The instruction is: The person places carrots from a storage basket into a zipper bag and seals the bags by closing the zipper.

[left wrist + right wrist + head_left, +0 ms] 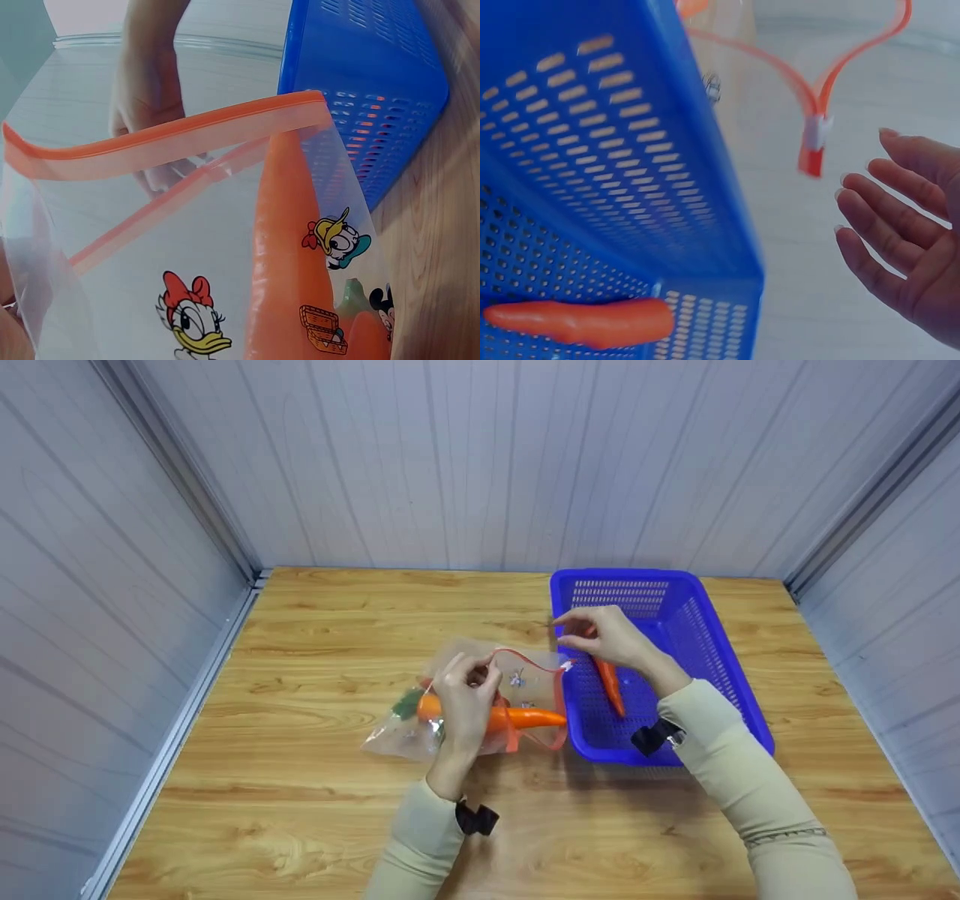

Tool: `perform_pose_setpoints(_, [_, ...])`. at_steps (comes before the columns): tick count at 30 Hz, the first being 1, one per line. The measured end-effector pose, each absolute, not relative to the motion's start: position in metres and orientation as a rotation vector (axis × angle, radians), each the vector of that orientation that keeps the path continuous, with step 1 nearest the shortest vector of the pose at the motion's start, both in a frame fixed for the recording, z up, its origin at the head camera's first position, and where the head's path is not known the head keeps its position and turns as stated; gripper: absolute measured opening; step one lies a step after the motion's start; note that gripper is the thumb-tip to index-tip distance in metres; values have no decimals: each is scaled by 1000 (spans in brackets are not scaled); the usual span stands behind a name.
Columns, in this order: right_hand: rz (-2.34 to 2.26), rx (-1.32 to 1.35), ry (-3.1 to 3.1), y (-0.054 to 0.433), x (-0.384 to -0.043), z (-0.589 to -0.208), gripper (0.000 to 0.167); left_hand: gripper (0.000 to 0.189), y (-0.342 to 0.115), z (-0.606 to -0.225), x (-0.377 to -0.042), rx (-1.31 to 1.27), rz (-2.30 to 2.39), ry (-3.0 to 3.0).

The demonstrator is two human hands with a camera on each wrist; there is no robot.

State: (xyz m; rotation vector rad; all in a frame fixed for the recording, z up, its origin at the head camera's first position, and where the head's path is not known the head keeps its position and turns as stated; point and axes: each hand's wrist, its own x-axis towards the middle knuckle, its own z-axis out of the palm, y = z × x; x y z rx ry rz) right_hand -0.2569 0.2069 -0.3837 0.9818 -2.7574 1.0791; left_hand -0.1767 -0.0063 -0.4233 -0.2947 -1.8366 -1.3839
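My left hand (463, 701) pinches the upper rim of a clear zip bag (135, 225) with orange edging and printed cartoon figures. Inside the bag lies a large orange carrot (536, 717), its tip toward the basket. Something green (407, 703) shows at the bag's far left end. The bag's mouth stands apart, and a white slider (817, 131) sits at one end of the orange zip. My right hand (616, 641) hovers over the left side of the blue basket (731, 675), fingers spread and touching nothing. Another carrot (585, 324) lies in that basket.
The basket has tall perforated walls, and its left rim is right beside the bag's mouth. Both stand on a wood-grain table (300, 675). Pale panel walls (420, 465) enclose the table at the back and both sides.
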Motion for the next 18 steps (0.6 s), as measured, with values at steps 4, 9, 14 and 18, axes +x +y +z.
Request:
perform_pose_setpoints(4, [1114,849,-2772,214,-269,-392,25,8,-7,-423,-177,-293,-1364,-1842])
perform_pose_setpoints(9, [1168,670,-2804,224,-283,-404,32,7,-7,-423,-178,-293,-1346,-1851])
perform_pose_setpoints(14, [1248,463,-2861,233,-292,-415,39,7,-7,-424,-176,-288,-1339,-1853])
perform_pose_setpoints(18, [1325,293,-2895,239,-296,-424,43,7,-7,-424,-176,-288,-1350,-1854])
